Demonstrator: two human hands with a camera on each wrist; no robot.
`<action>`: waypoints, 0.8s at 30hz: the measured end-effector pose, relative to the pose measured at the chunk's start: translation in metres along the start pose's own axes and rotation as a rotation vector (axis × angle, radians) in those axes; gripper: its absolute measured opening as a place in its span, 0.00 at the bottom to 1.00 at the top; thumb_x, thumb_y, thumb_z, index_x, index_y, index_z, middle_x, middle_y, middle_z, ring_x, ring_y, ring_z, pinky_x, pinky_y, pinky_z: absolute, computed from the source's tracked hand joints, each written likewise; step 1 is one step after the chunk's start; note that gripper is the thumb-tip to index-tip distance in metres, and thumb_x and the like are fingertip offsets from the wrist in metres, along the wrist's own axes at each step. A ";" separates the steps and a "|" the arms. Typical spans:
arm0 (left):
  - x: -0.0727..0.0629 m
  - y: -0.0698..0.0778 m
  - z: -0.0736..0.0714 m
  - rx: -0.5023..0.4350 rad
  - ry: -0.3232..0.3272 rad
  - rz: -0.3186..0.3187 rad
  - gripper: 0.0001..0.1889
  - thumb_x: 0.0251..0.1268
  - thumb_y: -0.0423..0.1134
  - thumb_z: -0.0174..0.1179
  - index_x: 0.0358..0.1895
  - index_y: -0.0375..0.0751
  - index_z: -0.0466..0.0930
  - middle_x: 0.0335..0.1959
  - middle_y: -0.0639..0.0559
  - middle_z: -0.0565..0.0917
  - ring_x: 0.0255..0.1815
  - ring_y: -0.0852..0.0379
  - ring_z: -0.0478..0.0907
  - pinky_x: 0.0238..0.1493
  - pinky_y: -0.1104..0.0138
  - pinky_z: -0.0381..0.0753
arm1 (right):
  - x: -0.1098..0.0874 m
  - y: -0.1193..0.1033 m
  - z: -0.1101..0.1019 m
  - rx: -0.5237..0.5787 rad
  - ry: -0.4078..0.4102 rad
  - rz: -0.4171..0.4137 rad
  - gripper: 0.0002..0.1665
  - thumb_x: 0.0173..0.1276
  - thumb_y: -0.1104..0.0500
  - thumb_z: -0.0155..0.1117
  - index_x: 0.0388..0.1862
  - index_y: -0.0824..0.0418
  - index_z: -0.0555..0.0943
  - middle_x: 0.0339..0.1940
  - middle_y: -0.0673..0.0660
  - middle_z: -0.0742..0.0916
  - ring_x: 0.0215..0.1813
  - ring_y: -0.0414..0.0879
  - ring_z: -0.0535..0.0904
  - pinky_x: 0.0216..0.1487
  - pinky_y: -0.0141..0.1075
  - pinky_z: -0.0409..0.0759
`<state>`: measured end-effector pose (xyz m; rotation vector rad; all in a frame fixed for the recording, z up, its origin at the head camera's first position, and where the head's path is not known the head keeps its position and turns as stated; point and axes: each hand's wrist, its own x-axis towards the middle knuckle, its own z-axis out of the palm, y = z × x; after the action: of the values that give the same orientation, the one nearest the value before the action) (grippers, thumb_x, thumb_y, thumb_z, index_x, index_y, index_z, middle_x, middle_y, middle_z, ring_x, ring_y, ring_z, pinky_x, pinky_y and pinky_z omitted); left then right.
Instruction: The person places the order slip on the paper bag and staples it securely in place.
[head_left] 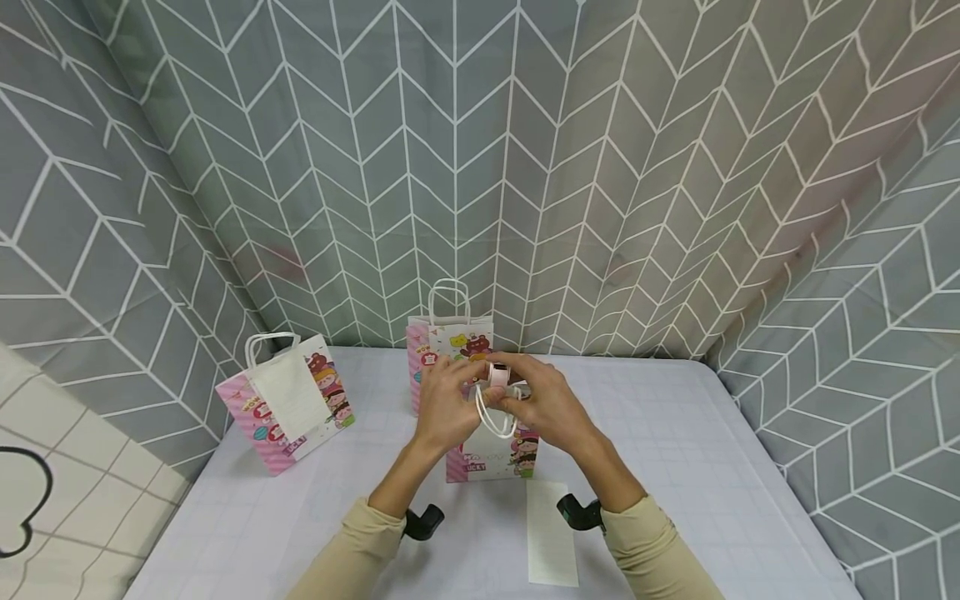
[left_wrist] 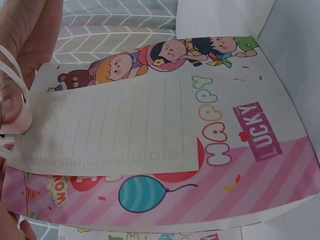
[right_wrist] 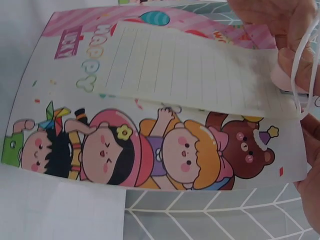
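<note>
Both my left hand point(head_left: 450, 404) and my right hand point(head_left: 551, 404) grip a small pale pink stapler point(head_left: 498, 376) at the top edge of the nearest paper gift bag point(head_left: 491, 468). White rope handles point(head_left: 486, 419) hang in front, between the hands. A lined note sheet with small checkboxes point(left_wrist: 115, 125) lies against the bag's printed front, its upper end at the stapler. In the right wrist view, a thumb presses on the pink stapler point(right_wrist: 281, 77). The bag's top edge is partly hidden by the fingers.
Another gift bag point(head_left: 474, 340) stands upright just behind. At the left, a third gift bag point(head_left: 330, 433) leans at an angle with a note sheet point(head_left: 291, 396) on its front. A loose lined sheet point(head_left: 551, 537) lies on the white table point(head_left: 675, 467) near the right forearm. Patterned curtains surround the table.
</note>
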<state>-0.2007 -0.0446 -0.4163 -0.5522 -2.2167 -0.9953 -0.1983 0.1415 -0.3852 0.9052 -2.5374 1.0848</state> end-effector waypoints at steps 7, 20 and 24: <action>-0.001 0.003 0.001 0.060 0.016 -0.011 0.24 0.51 0.53 0.75 0.47 0.40 0.89 0.41 0.52 0.89 0.36 0.54 0.72 0.45 0.52 0.65 | 0.000 0.000 -0.003 -0.041 -0.046 -0.025 0.38 0.65 0.55 0.73 0.73 0.43 0.71 0.66 0.47 0.81 0.57 0.48 0.83 0.64 0.58 0.64; -0.002 0.003 0.003 0.093 0.055 0.028 0.24 0.49 0.52 0.76 0.46 0.40 0.89 0.39 0.50 0.89 0.34 0.53 0.69 0.42 0.52 0.64 | 0.001 0.003 -0.006 0.009 -0.114 -0.013 0.40 0.65 0.60 0.67 0.73 0.34 0.68 0.50 0.46 0.86 0.41 0.43 0.83 0.37 0.35 0.81; -0.001 0.002 0.005 0.107 0.057 0.048 0.24 0.50 0.53 0.75 0.46 0.41 0.89 0.40 0.50 0.89 0.34 0.52 0.69 0.43 0.52 0.64 | -0.001 0.006 -0.006 0.028 -0.106 0.000 0.40 0.65 0.60 0.69 0.72 0.33 0.69 0.52 0.48 0.85 0.50 0.47 0.84 0.36 0.34 0.82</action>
<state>-0.2003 -0.0394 -0.4188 -0.5193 -2.1818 -0.8518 -0.2014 0.1494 -0.3844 0.9949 -2.6128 1.1031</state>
